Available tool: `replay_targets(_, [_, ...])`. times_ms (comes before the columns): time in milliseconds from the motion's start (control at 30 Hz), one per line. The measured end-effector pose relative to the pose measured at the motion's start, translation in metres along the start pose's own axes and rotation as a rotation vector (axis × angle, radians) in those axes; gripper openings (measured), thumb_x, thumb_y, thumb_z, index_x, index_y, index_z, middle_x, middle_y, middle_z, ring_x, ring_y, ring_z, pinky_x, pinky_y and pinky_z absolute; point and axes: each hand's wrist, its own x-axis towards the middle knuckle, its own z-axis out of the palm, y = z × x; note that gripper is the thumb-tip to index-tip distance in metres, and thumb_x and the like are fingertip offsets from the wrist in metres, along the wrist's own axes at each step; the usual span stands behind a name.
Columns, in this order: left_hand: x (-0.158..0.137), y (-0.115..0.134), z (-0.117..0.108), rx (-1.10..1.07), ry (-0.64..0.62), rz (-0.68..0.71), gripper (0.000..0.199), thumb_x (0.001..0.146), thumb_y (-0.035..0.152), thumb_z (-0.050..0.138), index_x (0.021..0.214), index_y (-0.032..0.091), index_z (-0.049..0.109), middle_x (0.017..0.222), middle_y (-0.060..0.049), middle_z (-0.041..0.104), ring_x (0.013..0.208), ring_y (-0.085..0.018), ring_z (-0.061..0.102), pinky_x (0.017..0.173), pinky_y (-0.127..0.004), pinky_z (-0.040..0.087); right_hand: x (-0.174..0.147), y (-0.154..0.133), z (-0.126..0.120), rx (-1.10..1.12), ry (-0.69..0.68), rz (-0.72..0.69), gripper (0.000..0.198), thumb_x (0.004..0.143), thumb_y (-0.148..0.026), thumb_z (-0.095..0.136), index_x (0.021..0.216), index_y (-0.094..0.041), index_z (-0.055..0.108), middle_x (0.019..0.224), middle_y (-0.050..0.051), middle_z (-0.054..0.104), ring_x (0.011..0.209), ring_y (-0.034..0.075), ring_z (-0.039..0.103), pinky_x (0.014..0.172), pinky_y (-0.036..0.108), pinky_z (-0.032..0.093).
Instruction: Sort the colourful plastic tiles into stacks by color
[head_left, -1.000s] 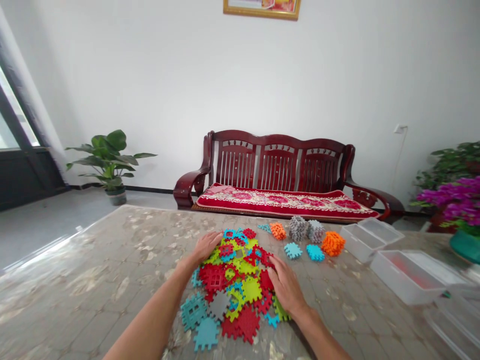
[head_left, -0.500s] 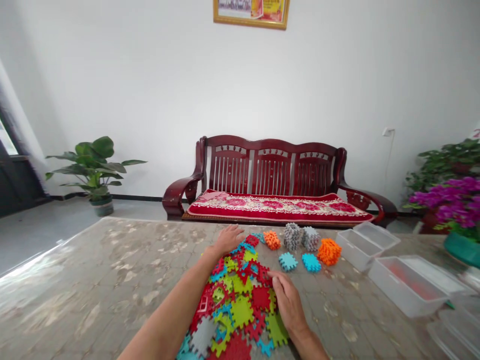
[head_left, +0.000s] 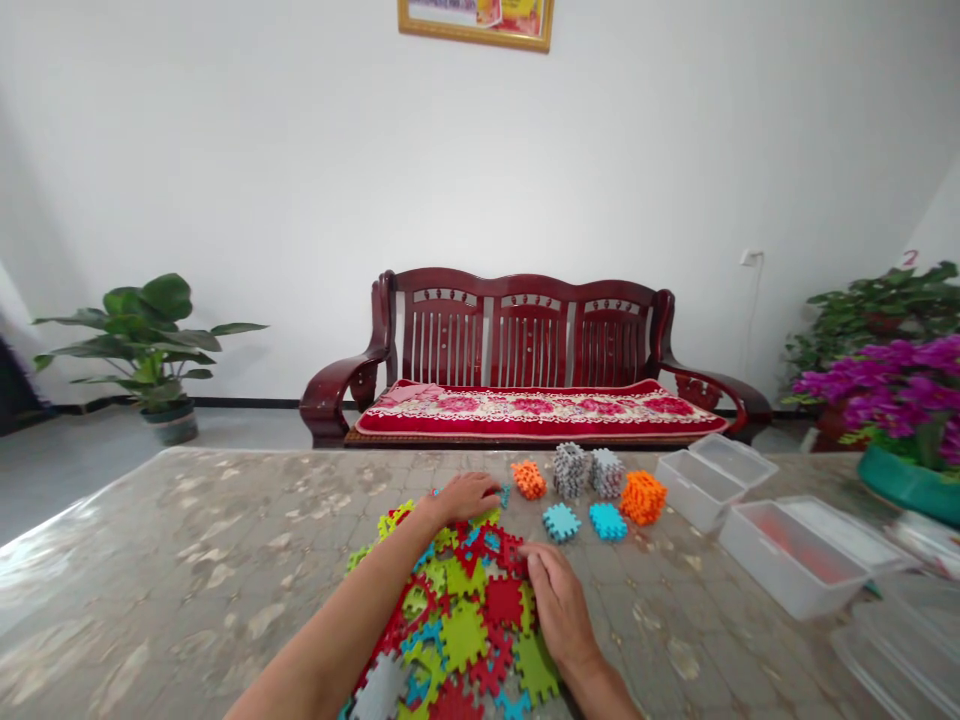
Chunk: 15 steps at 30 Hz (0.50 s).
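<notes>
A heap of flat interlocking puzzle tiles (head_left: 463, 634) in red, lime green, blue and grey lies on the table between my forearms. My left hand (head_left: 466, 497) reaches over the far end of the heap, palm down, its fingers laid across tiles and partly hiding them. At the right edge of the heap rests my right hand (head_left: 556, 600), fingers stretched forward, the tips touching a red tile (head_left: 511, 552). My left forearm covers part of the heap's left side.
Beyond my right hand stand orange stacks (head_left: 643, 497), grey stacks (head_left: 570, 470) and blue stacks (head_left: 607, 521) of tiles. Clear plastic boxes (head_left: 795, 570) are on the right, near a purple flower pot (head_left: 911, 480). A wooden bench (head_left: 525, 330) stands behind the patterned tablecloth (head_left: 225, 560).
My left hand has drawn nearer over the far end of the heap, covering blue and red tiles there. My right hand stays at the heap's edge. The view has turned slightly right.
</notes>
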Motion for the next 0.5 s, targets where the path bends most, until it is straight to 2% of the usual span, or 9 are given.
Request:
replay_targets(67, [-0.02,0.006,-0.006,-0.004,-0.005,0.014,0.041,0.097,0.044,0.04,0.126,0.031,0.065,0.137,-0.005,0.062,0.133,-0.025,0.05,0.113,-0.042,0.035,0.001,-0.002,0.0,-0.001,0.007,0.005,0.049,0.096,-0.055,0.034,0.099,-0.023,0.071,0.108,0.009,0.071,0.106,0.023,0.063,0.1,0.037,0.047])
replay_targets(133, [-0.051,0.014,-0.011,-0.005,0.02,-0.004,0.049,0.097,0.05,0.038,0.138,0.032,0.055,0.151,-0.007,0.049,0.143,-0.03,0.036,0.117,-0.051,0.027,0.001,-0.003,-0.001,0.002,0.011,0.011,0.048,0.096,-0.054,0.036,0.101,-0.022,0.071,0.109,0.009,0.07,0.107,0.024,0.062,0.101,0.038,0.046])
replay_targets(233, [-0.119,0.027,-0.009,-0.002,0.115,0.01,0.068,0.088,0.064,0.048,0.15,0.038,0.037,0.161,-0.006,0.033,0.148,-0.035,0.025,0.117,-0.06,0.021,-0.001,-0.004,-0.003,0.004,0.005,0.013,0.045,0.095,-0.053,0.039,0.108,-0.021,0.069,0.116,0.009,0.069,0.112,0.024,0.06,0.103,0.039,0.045])
replay_targets(333, [-0.198,0.036,0.012,0.067,0.162,0.021,0.088,0.075,0.072,0.06,0.153,0.044,0.028,0.164,-0.004,0.025,0.149,-0.039,0.022,0.116,-0.063,0.024,-0.003,-0.004,-0.002,-0.026,-0.009,-0.02,0.043,0.096,-0.049,0.039,0.111,-0.021,0.068,0.12,0.01,0.067,0.115,0.024,0.058,0.106,0.041,0.043])
replay_targets(433, [-0.258,0.038,0.049,0.161,0.182,0.008,0.103,0.066,0.072,0.067,0.154,0.047,0.019,0.163,-0.005,0.027,0.146,-0.042,0.028,0.114,-0.064,0.027,-0.004,-0.005,0.002,-0.115,-0.022,-0.091,0.04,0.095,-0.045,0.042,0.118,-0.023,0.066,0.127,0.009,0.064,0.121,0.024,0.055,0.11,0.044,0.04])
replay_targets(500, [-0.279,0.038,0.07,0.218,0.201,-0.002,0.093,0.073,0.062,0.067,0.152,0.05,0.02,0.159,-0.005,0.035,0.142,-0.041,0.036,0.112,-0.064,0.03,-0.005,-0.005,0.005,-0.202,-0.05,-0.127,0.043,0.094,-0.045,0.045,0.127,-0.024,0.062,0.135,0.009,0.06,0.128,0.026,0.051,0.113,0.047,0.037])
